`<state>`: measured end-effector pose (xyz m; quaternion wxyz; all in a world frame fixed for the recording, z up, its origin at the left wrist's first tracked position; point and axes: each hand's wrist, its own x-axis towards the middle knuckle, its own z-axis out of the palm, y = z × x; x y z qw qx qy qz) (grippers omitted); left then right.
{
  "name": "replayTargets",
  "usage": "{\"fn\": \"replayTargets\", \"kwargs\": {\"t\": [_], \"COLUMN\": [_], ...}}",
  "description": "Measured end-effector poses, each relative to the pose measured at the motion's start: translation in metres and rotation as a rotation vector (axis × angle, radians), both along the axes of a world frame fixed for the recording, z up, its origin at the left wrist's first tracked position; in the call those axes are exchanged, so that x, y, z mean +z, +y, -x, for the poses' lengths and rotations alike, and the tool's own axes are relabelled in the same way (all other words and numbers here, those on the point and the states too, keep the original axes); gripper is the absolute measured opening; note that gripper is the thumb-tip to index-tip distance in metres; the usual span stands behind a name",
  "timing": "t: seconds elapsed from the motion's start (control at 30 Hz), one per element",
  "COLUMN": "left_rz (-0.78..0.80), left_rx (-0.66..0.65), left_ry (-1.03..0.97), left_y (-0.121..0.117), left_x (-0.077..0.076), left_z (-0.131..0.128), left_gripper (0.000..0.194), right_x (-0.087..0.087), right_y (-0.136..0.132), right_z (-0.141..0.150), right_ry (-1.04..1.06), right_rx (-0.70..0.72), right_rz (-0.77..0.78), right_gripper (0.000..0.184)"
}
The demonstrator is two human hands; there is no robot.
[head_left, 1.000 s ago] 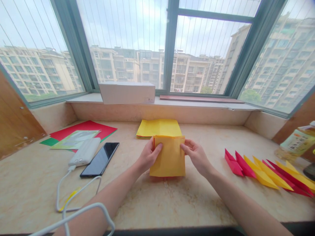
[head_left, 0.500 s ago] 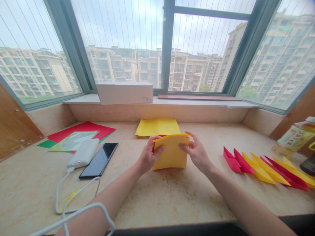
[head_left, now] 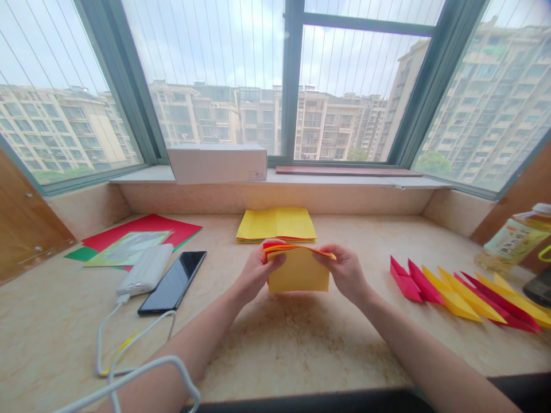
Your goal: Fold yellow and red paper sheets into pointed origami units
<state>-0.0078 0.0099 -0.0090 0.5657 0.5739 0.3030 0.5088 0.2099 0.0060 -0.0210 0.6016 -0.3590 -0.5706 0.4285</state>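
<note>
Yellow folded paper [head_left: 298,275] is pinched between the left hand [head_left: 258,274] and right hand [head_left: 346,274], fingers [head_left: 278,259] closed, near a black smartphone [head_left: 172,282].

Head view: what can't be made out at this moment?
Head view:
- Folded yellow paper: edges hidden by the left hand and right hand.
- Bottle: cut off by the right edge; label too small to read.
- Dark object: cut off by the right edge, so unidentifiable.

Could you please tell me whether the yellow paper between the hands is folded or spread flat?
Folded: the yellow paper shows separate layers, with red along its top edge, between the left hand and right hand.
</note>
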Motion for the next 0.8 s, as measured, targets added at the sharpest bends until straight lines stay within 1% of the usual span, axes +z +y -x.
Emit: {"fn": "replayTargets", "kwargs": {"t": [0.1, 0.2, 0.27, 0.37, 0.43, 0.53, 0.6, 0.67, 0.73, 0.8], "left_rz": [0.04, 0.032, 0.038, 0.067, 0.088, 0.119, 0.129, 0.123, 0.106, 0.107], "left_rx": [-0.02, -0.008, -0.011, 0.003, -0.03, -0.159, -0.217, -0.204, -0.142, -0.102], "left_ry": [0.076, 0.086, 0.085, 0.1, 0.087, 0.054, 0.059, 0.073, 0.066, 0.045], "left_y": [0.001, 0.002, 0.003, 0.0, -0.004, -0.008, -0.009, -0.009, -0.009, -0.009], "left_x": [-0.003, -0.008, -0.01, -0.007, -0.004, -0.002, -0.002, -0.003, -0.004, -0.003], "left_z": [-0.003, -0.006, -0.006, -0.005, -0.004, -0.003, -0.005, -0.007, -0.01, -0.011], "left_gripper": [0.043, 0.041, 0.041, 0.043, 0.046, 0.051, 0.051, 0.046, 0.041, 0.04], "right_x": [-0.001, -0.003, -0.004, -0.006, -0.007, -0.006, -0.002, 0.004, 0.008, 0.01], "right_y": [-0.001, -0.002, -0.002, -0.003, -0.004, -0.003, -0.004, -0.004, -0.004, -0.004], "right_z": [-0.001, -0.001, -0.002, -0.002, -0.002, -0.002, -0.001, -0.001, 0.0, 0.001], "right_ry": [-0.099, -0.237, -0.282, -0.253, -0.18, -0.04, 0.027, 0.065, 0.069, 0.043], "right_rx": [-0.036, -0.068, -0.061, -0.031, -0.03, -0.095, -0.13, -0.094, 0.0, 0.069], "right_rz": [-0.024, -0.107, -0.161, -0.183, -0.175, -0.128, -0.061, 0.021, 0.098, 0.144], "right_gripper": [0.024, 0.032, 0.034, 0.029, 0.026, 0.024, 0.029, 0.041, 0.051, 0.051]}}
